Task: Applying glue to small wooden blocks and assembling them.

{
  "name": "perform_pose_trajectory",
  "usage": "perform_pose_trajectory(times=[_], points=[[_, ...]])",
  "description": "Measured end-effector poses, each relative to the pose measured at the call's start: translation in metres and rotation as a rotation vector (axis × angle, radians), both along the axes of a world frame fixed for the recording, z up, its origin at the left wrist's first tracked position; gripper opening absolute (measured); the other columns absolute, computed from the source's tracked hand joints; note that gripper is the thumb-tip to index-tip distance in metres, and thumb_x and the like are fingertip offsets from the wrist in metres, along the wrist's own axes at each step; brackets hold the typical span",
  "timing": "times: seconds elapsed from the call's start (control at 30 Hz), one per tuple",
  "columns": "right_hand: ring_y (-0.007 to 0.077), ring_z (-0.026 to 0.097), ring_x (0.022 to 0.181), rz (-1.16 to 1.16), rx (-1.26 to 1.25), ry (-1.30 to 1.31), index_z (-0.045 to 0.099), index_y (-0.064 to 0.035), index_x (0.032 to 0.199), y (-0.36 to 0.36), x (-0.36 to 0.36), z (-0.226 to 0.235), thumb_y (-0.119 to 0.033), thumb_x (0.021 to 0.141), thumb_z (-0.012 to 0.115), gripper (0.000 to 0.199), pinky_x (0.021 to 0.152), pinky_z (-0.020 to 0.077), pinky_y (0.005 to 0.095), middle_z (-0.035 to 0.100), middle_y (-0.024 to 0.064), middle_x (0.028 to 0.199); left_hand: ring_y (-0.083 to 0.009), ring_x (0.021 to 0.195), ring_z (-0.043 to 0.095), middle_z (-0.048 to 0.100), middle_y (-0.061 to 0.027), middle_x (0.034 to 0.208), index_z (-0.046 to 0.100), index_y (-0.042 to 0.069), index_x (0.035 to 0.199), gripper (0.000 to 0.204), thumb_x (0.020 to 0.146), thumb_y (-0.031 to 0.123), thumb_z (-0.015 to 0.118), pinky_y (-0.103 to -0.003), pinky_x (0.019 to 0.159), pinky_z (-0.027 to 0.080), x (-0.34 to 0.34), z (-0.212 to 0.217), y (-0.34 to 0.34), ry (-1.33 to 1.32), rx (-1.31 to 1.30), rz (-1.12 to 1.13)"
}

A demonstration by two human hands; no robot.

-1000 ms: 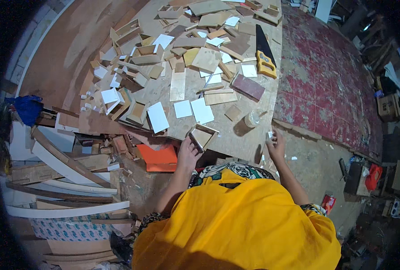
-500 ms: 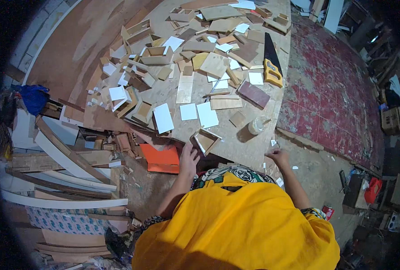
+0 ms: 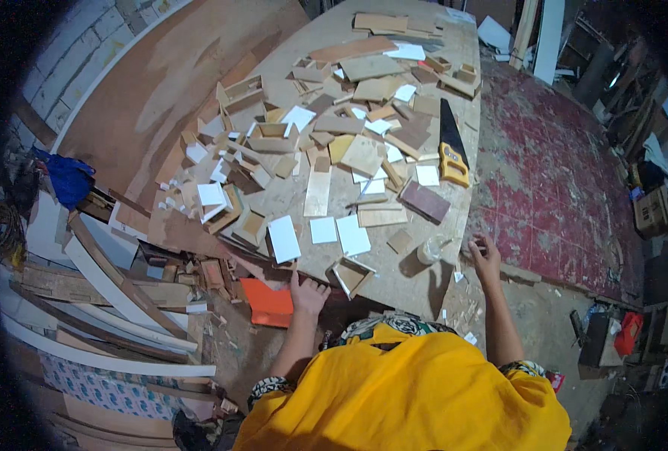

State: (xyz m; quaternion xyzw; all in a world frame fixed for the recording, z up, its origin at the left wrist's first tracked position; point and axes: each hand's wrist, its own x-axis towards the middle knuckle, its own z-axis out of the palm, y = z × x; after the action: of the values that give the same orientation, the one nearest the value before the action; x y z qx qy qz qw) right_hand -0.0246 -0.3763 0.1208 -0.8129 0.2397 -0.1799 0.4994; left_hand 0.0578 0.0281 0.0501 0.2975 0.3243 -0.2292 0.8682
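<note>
The person in yellow leans over the near edge of the worktop (image 3: 424, 293). The left hand (image 3: 306, 293) rests on that edge, fingers spread flat and holding nothing, probably as a brace; just beside it an open wooden box (image 3: 351, 275) sits tilted at the rim, within easy reach. The right hand (image 3: 486, 255) is raised at the near right corner with fingers loosely curled; whether it pinches something small cannot be told. A pale bottle (image 3: 429, 251) stands between box and right hand. Below the left hand an orange sheet (image 3: 269, 304) lies on the floor. Farther out, white panels (image 3: 284, 239) and offcuts lie scattered flat, and a yellow-handled saw (image 3: 452, 146) lies along the right edge, blade pointing away.
</note>
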Motion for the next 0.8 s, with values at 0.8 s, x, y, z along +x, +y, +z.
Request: perform_pose_trajectory(times=[0.8], points=[[0.0161,0.058,0.068,-0.045,0.257,0.26,0.061,-0.0015,0.095,0.082,-0.079,-0.12,-0.021,0.071,0.069,0.032,0.062,0.0465,0.0278,0.063,0.0082,0.077,-0.0382,0.105,0.047,0.037,-0.0238,0.122,0.031,-0.01,0.118,0.071,0.078,0.039,0.063,-0.043,0.085,0.043,0.017,-0.054,0.041,0.029,0.295,-0.176]])
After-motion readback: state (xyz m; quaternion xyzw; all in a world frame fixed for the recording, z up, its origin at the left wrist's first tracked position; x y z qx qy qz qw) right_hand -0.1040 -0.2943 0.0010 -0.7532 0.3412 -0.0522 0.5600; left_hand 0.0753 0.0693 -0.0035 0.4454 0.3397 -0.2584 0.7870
